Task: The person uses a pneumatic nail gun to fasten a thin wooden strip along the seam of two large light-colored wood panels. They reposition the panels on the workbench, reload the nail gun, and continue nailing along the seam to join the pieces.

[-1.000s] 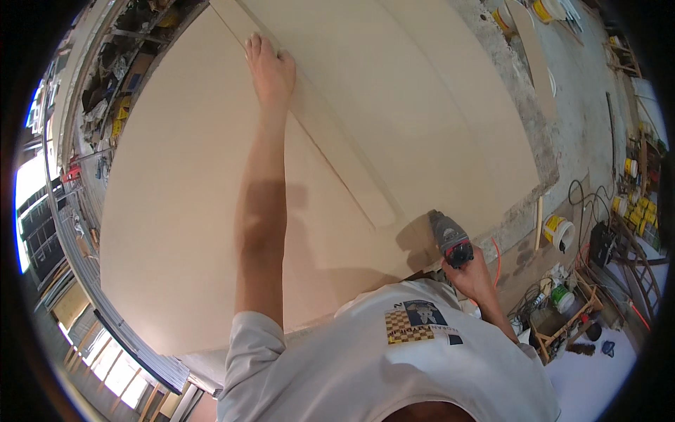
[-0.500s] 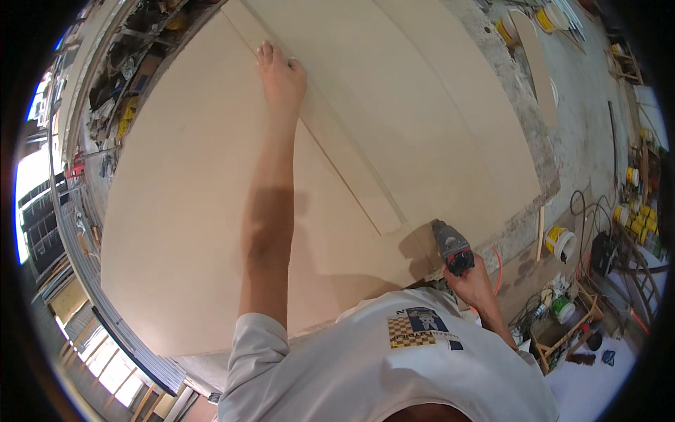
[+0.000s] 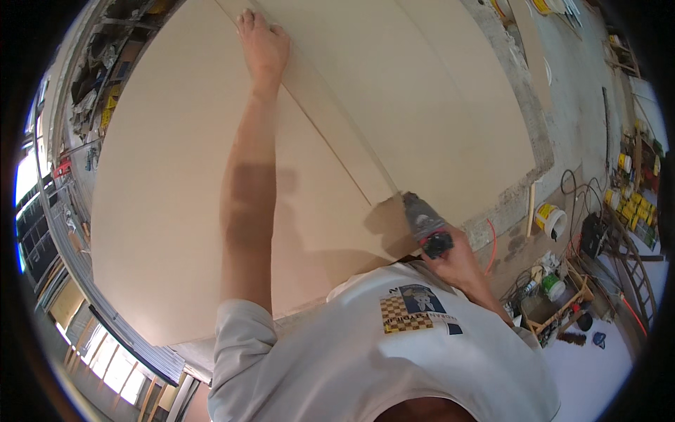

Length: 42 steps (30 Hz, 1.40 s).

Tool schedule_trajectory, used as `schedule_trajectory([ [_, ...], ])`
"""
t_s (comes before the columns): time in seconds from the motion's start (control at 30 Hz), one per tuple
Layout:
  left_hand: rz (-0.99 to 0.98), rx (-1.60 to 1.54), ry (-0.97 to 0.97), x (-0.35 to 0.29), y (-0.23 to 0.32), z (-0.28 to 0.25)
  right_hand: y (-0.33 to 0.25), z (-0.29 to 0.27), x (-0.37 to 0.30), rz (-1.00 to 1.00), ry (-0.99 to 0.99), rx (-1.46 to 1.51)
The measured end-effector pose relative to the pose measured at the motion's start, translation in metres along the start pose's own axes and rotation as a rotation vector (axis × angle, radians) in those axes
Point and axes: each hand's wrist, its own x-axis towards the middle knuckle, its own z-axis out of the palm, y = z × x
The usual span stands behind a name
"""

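Note:
A large pale beige sheet (image 3: 169,183) lies in front of me, with a long narrow strip (image 3: 330,130) of the same colour on it. At the strip's far part my left hand (image 3: 265,46) rests palm down, fingers stretched and thumb apart, pressing on it. My right hand (image 3: 453,254) is wrapped round a dark grey handheld power tool (image 3: 420,216) with a red band and black rear end. The tool is just beside the strip's near end, over the sheet near my body. Its underside is hidden, so I cannot tell whether it touches the sheet.
A rough grey edge (image 3: 524,183) borders the sheet on the right. An orange hose or cord (image 3: 492,243) curves near my right wrist. Beyond stand a white and yellow bucket (image 3: 550,220) and a wooden crate (image 3: 562,309). Cluttered shelving (image 3: 105,84) runs along the left.
My right hand has brought the power tool leftward and forward, closer to the strip's near end. My left hand stays on the strip, and the view has shifted slightly.

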Motion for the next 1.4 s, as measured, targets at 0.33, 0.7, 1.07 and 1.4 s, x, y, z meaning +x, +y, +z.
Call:
schedule_trajectory([
  [0.33, 0.006, 0.005, -0.004, 0.002, -0.004, 0.000, -0.025, 0.031, 0.021, -0.037, -0.098, -0.033],
  [0.7, -0.153, 0.176, -0.044, 0.065, -0.017, -0.011, -0.041, 0.041, 0.029, -0.013, -0.016, -0.125],
  [1.07, -0.159, 0.064, 0.048, 0.094, -0.050, 0.018, -0.021, 0.036, 0.032, 0.026, -0.099, -0.215],
  [1.4, -0.117, 0.104, 0.089, 0.097, -0.051, 0.021, -0.031, 0.033, 0.033, 0.018, -0.118, -0.207],
])
